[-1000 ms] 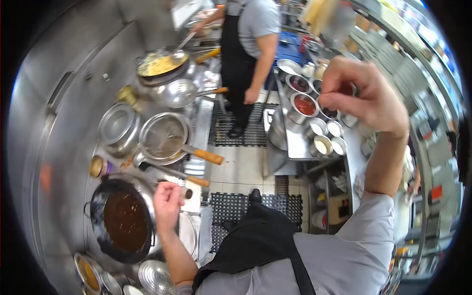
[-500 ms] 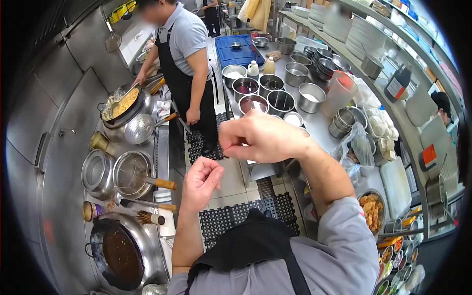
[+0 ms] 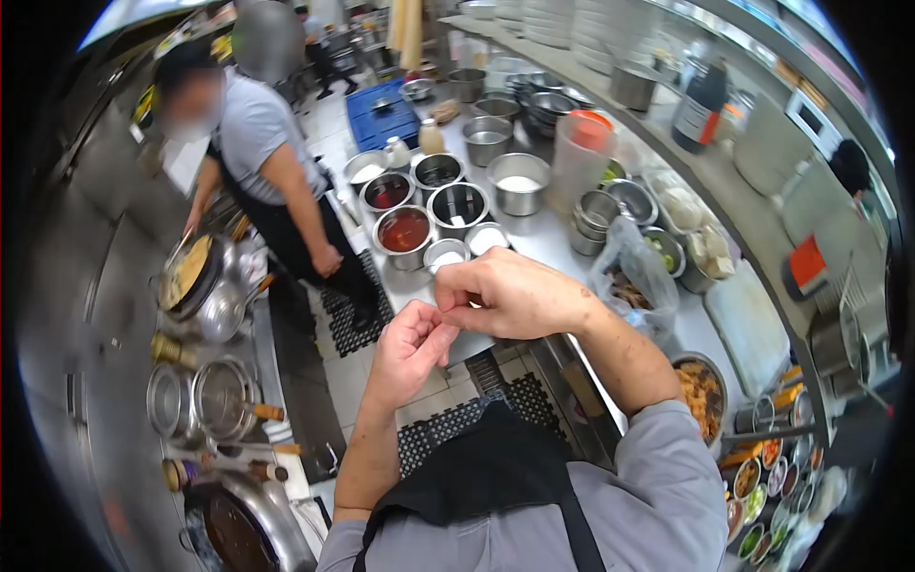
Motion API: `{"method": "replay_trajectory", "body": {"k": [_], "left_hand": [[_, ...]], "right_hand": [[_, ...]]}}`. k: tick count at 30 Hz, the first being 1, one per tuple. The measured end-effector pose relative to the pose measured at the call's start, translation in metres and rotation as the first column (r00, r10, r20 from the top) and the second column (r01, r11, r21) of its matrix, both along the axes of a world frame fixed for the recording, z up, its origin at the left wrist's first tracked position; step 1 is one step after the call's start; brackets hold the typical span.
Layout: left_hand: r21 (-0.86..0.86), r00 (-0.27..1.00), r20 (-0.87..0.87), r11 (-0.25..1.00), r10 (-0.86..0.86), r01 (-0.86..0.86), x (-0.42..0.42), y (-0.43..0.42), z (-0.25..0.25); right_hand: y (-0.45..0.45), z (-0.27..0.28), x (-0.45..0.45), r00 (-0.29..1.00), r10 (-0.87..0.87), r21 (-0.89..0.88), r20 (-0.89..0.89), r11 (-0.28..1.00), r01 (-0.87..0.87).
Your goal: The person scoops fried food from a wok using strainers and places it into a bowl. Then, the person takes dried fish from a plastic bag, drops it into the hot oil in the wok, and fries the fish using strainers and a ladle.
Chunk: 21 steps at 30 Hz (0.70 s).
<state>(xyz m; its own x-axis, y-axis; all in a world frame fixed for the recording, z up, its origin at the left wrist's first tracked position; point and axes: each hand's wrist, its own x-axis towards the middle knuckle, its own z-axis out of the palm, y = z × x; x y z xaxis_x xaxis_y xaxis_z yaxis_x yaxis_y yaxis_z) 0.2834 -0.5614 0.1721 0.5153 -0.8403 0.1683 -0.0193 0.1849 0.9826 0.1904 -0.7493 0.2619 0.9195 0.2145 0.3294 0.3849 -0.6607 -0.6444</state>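
Observation:
My left hand (image 3: 412,355) is closed, fingertips pressed together, in front of my chest. Right beside it, my right hand (image 3: 510,294) is pinched, its fingertips meeting those of the left. Anything between the fingers is too small to make out. Beyond the hands on the steel counter stand metal pots, one with red sauce (image 3: 404,230), one with dark liquid (image 3: 457,205) and one with white contents (image 3: 518,183). A small pot of white contents (image 3: 487,237) is just behind my right hand.
On the left, a wok of dark liquid (image 3: 229,534) and strainers (image 3: 225,398) line the stove. A co-worker (image 3: 272,162) stands there, a hand towards a wok of yellow food (image 3: 188,272). To the right are a plastic bag (image 3: 634,276), a food bowl (image 3: 701,396) and a shelf (image 3: 667,129).
The view has swung right towards the counter. My hands, apart a second ago, have come together at the fingertips. The co-worker now appears further left.

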Motion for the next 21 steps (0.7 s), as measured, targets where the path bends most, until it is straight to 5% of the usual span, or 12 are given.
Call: {"method": "replay_trajectory", "body": {"k": [7,13,21], "left_hand": [[0.149,0.987,0.066,0.979,-0.147,0.136,-0.024,-0.061,-0.013],[0.339,0.964,0.065,0.914,-0.259,0.222,-0.035,-0.071,-0.087],[0.395,0.875,0.095,0.825,-0.475,0.405,-0.051,-0.080,-0.095]], "right_hand": [[-0.044,-0.038,-0.058,0.969,-0.236,0.171,-0.068,0.954,0.245],[-0.061,-0.131,-0.099,0.878,-0.417,0.273,-0.234,0.839,0.472],[0.000,-0.219,-0.189,0.677,-0.495,0.005,-0.544,0.805,0.593]]}}
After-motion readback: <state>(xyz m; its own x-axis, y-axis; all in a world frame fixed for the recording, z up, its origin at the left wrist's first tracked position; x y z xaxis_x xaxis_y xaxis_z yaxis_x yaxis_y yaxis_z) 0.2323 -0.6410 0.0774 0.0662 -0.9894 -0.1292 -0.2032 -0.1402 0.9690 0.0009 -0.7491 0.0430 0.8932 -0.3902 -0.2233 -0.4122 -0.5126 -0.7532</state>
